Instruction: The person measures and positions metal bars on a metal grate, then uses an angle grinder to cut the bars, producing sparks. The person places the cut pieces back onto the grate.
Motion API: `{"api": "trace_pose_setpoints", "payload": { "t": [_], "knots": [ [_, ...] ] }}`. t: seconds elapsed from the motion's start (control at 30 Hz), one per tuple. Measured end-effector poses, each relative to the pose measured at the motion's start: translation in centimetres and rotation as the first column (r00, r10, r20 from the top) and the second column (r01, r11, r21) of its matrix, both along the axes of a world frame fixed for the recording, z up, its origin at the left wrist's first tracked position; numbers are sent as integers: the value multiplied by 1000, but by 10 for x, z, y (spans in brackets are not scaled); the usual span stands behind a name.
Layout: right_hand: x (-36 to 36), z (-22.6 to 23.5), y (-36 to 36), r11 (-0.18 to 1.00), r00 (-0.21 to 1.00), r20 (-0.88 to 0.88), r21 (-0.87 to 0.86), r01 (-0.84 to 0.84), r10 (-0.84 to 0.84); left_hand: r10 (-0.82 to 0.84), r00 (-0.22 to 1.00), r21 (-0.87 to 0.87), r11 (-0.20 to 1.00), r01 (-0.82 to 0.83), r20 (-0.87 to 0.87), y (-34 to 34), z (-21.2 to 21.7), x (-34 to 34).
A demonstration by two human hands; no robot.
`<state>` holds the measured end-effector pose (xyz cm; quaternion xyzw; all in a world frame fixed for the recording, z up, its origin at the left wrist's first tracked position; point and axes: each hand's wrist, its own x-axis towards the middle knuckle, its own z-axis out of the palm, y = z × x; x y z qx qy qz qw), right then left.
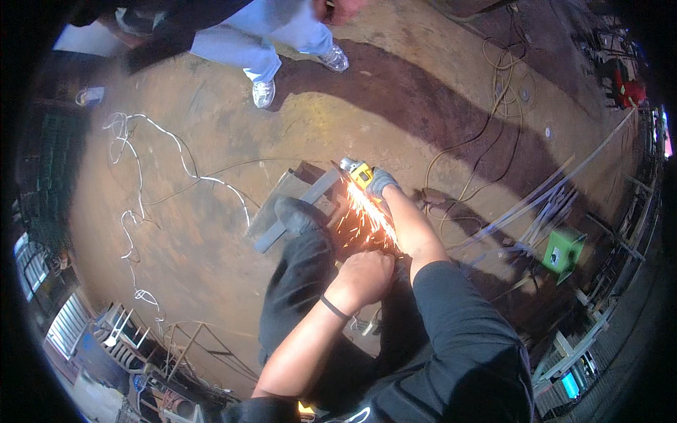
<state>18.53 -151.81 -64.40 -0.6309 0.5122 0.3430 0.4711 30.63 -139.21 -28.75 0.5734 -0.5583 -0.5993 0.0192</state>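
My right hand, in a grey glove, is closed round a yellow angle grinder. The grinder's disc meets the far end of a metal bar, and orange sparks stream back toward me. That bar lies slanted across a rusty steel support. My foot in a dark shoe presses on the bar's middle. Nearer to me, my bare left hand is curled into a fist below the sparks, a dark band round its wrist. Its fingers face away, so what they hold, if anything, is hidden.
Another person in light blue trousers stands at the far left. White cable winds along the left floor; yellowish cords lie far right. A green box stands at right beside long thin metal strips.
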Motion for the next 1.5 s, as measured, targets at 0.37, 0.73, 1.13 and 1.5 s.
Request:
{"api": "trace_pose_setpoints", "payload": {
  "t": [0.37, 0.73, 1.13, 1.5],
  "knots": [
    [1, 10, 0, 1000, 999, -28, 5, -19, 19, -18, 1000, -4, 1000, 18, 2, -2, -3, -3],
    [11, 21, -1, 1000, 999, -34, -16, 2, -3, -67, 998, 57, 996, 67, 6, -6, 3, -10],
    [-23, 25, 6, 996, 991, -111, 32, 85, -81, -13, 1000, 27, 1000, 13, 20, 5, -3, -5],
    [4, 24, 2, 999, 997, -66, -11, -40, 39, -4, 999, -38, 999, 6, 35, 14, -9, -5]
  ]
}}
